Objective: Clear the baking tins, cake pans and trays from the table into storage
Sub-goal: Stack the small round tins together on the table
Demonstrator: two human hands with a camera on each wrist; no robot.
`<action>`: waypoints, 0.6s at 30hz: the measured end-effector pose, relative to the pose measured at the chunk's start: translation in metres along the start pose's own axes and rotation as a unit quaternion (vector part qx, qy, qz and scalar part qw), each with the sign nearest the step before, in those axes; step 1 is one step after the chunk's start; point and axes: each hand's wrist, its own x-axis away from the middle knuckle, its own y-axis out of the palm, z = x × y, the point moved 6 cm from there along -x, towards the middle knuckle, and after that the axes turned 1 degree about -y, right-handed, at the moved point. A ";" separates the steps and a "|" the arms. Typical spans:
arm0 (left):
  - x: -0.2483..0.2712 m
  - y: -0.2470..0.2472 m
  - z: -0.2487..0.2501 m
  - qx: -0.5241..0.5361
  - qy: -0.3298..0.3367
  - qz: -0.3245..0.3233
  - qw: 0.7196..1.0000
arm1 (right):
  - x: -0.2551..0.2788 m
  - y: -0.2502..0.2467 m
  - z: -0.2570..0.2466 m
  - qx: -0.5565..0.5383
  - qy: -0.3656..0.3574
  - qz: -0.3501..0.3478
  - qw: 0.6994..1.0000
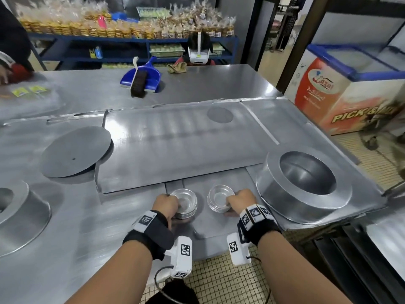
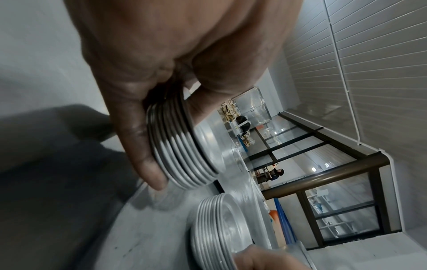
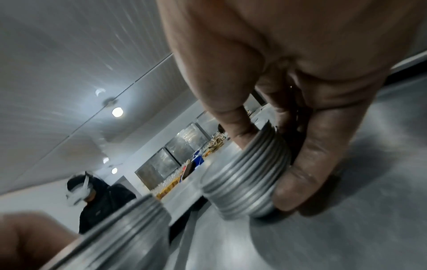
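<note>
Table [image 1: 72, 227] holds most of the job yet, as I judge it: the flat tray [image 1: 175, 145], the ring pan [image 1: 304, 189] at my right, another pan [image 1: 19, 216] at my left edge and a round disc [image 1: 76, 152] all lie uncleared. Smallest are two tin stacks near the front edge. My left hand [image 1: 165, 205] curls round the left stack [image 1: 186, 205], thumb and fingers clamping its rims; my right hand [image 1: 241, 201] grips the right stack [image 1: 219, 199] likewise. Both stacks seem to rest on the table.
</note>
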 end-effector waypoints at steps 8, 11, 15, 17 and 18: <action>-0.005 0.033 0.047 0.005 0.018 -0.009 1.000 | 0.006 -0.008 -0.059 -0.118 0.012 -0.021 0.993; -0.024 0.039 0.066 0.018 0.030 -0.002 0.999 | -0.009 -0.008 -0.086 -0.131 -0.008 -0.017 0.991; -0.046 0.044 0.096 0.054 0.036 -0.012 0.998 | -0.031 -0.003 -0.121 -0.131 -0.034 -0.021 0.991; -0.056 0.045 0.112 0.056 0.039 -0.002 0.998 | -0.044 0.001 -0.138 -0.134 -0.037 -0.013 0.990; -0.063 0.045 0.119 0.052 0.044 0.003 0.998 | -0.050 0.004 -0.145 -0.138 -0.039 -0.008 0.990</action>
